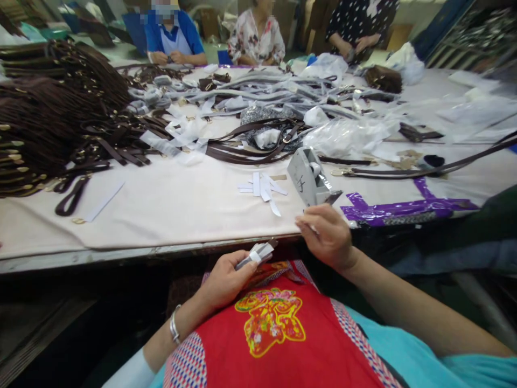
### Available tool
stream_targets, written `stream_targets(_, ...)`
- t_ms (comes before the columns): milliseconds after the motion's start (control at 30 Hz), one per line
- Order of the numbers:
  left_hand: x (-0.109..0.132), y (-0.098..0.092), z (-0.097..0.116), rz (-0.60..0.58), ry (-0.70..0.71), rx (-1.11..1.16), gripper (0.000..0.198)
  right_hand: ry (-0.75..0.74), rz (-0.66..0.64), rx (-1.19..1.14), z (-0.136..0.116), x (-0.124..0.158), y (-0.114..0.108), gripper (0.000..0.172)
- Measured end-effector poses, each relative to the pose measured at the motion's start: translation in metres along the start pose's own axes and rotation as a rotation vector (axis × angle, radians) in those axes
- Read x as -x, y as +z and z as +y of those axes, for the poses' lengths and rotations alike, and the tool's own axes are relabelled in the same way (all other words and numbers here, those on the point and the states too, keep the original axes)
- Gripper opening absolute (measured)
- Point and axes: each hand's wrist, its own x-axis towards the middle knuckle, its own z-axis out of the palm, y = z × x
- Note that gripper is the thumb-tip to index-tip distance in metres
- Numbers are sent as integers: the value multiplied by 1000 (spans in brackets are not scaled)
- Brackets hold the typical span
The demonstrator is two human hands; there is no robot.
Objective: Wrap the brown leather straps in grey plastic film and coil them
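From where I stand, the person's left hand (230, 277) is closed around a small bundle (258, 256) with white wrapping, held just off the near edge of the surface (181, 226), above the red apron (218, 350). The right hand (327, 237) is at that same edge, its fingers drawn narrowly together; I cannot tell whether anything is pinched between them. Just beyond it stands a grey tape dispenser (302, 178), and left of that lie loose white paper strips (264, 186). A purple-taped packet (404, 212) lies along the near edge, right of the dispenser. Dark brown straps (52, 113) are heaped high at the left end of the surface, while grey wrapped straps (258, 91) spread across its middle toward the far edge, where three co-workers (258, 37) face this way.
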Motion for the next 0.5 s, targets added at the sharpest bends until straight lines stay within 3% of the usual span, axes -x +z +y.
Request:
stream_targets(100, 0, 1, 1, -46, 23, -81, 43, 529, 311, 42, 54, -34, -30, 25)
stream_targets(167, -2, 2, 1, -62, 50, -108, 45, 895, 283, -53, 87, -52, -44, 31)
stream_targets(200, -3, 2, 1, -67, 67, -117, 45, 994, 235, -102, 99, -57, -47, 32)
stream_targets(333, -4, 3, 2, -84, 114, -148, 45, 1146, 90, -251, 119, -59, -37, 26)
stream_targets(500, -3, 2, 1, -78, 112, -168, 44, 1157, 101, -392, 101, -47, -31, 20)
